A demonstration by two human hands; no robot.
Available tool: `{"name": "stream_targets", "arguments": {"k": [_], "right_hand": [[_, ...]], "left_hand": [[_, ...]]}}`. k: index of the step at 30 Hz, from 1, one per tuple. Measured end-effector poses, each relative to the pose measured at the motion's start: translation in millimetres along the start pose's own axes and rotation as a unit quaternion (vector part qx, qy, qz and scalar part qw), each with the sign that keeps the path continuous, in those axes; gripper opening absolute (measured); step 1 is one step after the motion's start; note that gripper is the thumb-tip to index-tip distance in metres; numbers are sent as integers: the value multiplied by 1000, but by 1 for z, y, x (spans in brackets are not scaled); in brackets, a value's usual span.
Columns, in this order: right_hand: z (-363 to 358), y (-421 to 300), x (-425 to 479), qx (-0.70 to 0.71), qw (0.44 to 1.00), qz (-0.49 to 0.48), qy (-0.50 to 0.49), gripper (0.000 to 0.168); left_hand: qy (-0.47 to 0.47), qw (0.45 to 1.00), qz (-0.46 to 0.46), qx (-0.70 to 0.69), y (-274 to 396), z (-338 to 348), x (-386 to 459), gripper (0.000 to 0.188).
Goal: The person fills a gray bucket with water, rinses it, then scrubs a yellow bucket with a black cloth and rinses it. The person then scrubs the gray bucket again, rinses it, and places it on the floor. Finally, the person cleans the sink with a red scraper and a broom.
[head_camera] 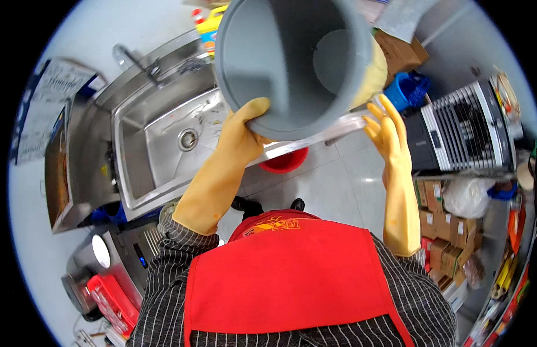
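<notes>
A large round grey plastic bucket (294,69) is tilted in front of me, its open mouth towards the camera and nothing seen inside. My left hand (244,130), in a long yellow rubber glove, grips the near rim, thumb over the edge. My right hand (387,130), gloved alike, is raised with fingers apart, to the right of the bucket and not holding it. Beneath and left of the bucket is a stainless steel sink (164,143) with a drain and a faucet (140,65). A pale yellow rounded thing shows partly behind the bucket.
A red basin (286,160) is on the tiled floor under the sink's edge. A yellow jug (210,26) stands behind the sink. Right are a blue bucket (398,93), an air cooler (463,130) and stacked cardboard boxes (446,230). A red plastic basket (114,303) is at lower left.
</notes>
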State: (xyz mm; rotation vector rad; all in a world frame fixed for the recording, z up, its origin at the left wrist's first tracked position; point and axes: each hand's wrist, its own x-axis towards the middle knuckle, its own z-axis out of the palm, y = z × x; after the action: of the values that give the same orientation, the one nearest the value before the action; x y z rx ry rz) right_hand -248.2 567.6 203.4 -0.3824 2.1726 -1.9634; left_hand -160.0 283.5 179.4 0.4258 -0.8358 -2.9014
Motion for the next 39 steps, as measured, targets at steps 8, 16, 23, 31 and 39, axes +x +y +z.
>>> {"name": "stream_targets", "arguments": {"k": [8, 16, 23, 31, 39], "right_hand": [[-120, 43, -97, 40, 949, 190, 249, 84], [-183, 168, -185, 231, 817, 343, 401, 44], [-202, 330, -279, 371, 644, 408, 530, 27], [-214, 392, -285, 456, 498, 380, 633, 39], [-297, 435, -179, 395, 582, 468, 535, 43]], "left_hand": [[41, 891, -5, 452, -189, 108, 46, 81], [-197, 827, -203, 486, -290, 123, 7, 97], [-219, 628, 90, 742, -248, 68, 83, 63], [-119, 550, 152, 812, -194, -10, 154, 52], [-167, 486, -8, 858, -243, 33, 215, 68]]}}
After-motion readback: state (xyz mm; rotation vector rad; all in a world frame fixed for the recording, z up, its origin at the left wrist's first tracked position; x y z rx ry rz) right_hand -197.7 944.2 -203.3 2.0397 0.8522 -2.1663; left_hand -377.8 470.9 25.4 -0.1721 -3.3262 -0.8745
